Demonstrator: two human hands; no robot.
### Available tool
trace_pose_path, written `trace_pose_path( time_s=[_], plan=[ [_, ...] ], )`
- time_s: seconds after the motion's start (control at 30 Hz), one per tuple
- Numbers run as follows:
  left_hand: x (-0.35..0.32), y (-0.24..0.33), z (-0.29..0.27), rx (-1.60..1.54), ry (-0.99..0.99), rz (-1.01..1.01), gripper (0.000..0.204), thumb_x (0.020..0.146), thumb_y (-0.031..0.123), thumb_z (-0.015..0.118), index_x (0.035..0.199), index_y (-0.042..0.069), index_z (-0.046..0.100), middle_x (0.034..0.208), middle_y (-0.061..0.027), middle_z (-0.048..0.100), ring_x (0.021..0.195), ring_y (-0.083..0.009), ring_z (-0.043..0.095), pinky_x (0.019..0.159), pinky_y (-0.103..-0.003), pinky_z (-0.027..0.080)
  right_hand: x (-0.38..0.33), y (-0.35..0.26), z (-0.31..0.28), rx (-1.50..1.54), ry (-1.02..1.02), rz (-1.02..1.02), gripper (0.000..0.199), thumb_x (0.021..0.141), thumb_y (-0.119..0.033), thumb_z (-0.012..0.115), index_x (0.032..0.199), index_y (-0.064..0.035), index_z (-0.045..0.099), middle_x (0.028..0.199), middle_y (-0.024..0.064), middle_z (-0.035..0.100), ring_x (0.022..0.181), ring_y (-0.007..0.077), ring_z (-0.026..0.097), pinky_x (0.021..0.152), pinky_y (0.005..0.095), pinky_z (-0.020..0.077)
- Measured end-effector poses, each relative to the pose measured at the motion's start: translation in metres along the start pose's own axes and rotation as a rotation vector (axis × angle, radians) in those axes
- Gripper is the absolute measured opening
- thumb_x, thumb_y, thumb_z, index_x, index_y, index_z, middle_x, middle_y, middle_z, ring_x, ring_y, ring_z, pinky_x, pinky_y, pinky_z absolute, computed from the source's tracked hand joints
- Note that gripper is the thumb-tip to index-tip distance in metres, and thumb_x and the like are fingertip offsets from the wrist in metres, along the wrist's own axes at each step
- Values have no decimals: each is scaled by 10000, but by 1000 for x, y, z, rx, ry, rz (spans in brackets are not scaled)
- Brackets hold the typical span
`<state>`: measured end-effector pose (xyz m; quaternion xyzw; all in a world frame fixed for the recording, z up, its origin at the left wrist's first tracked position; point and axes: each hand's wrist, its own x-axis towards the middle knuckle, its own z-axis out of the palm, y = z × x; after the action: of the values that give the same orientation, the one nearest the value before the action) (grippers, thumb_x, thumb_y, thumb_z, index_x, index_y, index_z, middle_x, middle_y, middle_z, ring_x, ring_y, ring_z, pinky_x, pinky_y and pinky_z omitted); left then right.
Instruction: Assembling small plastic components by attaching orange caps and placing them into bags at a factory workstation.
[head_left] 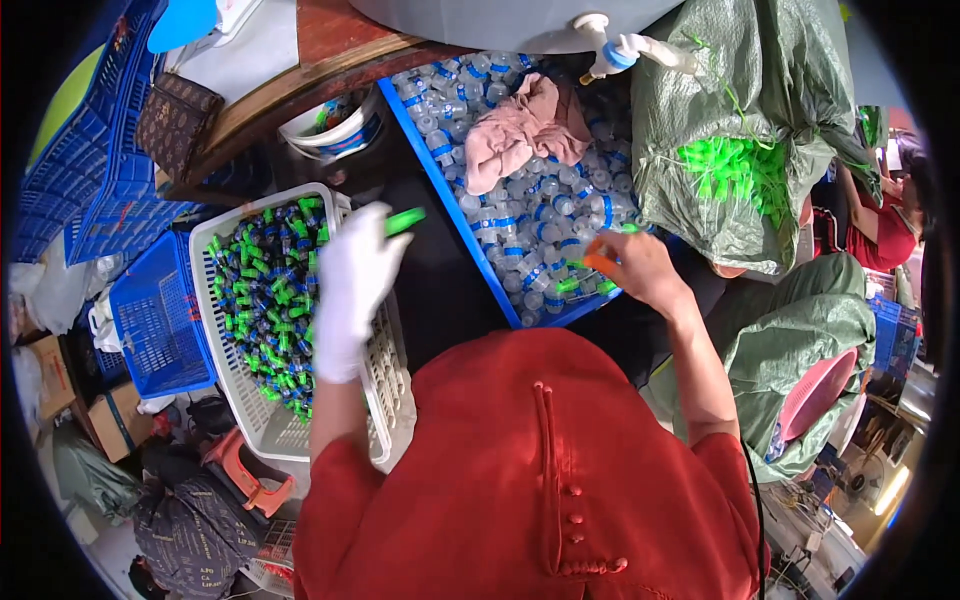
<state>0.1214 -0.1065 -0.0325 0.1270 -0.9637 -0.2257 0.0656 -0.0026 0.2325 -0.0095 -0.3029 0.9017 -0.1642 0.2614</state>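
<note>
Your gloved left hand: extended forward, gripping green piece. Your right hand: angled inward, fingers curled, hold unclear.

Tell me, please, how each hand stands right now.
Left hand: closed, holding a green piece.
Right hand: curled over the blue tray; whether it holds anything cannot be told.

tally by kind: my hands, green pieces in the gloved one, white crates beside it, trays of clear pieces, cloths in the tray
Left hand and right hand: 2
Green piece: 1
White crate: 1
Tray: 1
Cloth: 1
Total: 6
</note>
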Motion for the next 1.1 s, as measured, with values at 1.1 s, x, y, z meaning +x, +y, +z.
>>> trace_pose_path(
  time_s=[1.1],
  plan=[
    [157, -100, 72, -1303, 298, -408, 240, 882, 263, 617, 932, 35, 671, 969, -132, 674, 776, -183, 665, 677, -294, 518, -22, 39, 81, 158, 278, 148, 255, 812, -119, 726, 1028, -68, 603, 878, 131, 664, 777, 290, 670, 684, 394, 524]
  ],
)
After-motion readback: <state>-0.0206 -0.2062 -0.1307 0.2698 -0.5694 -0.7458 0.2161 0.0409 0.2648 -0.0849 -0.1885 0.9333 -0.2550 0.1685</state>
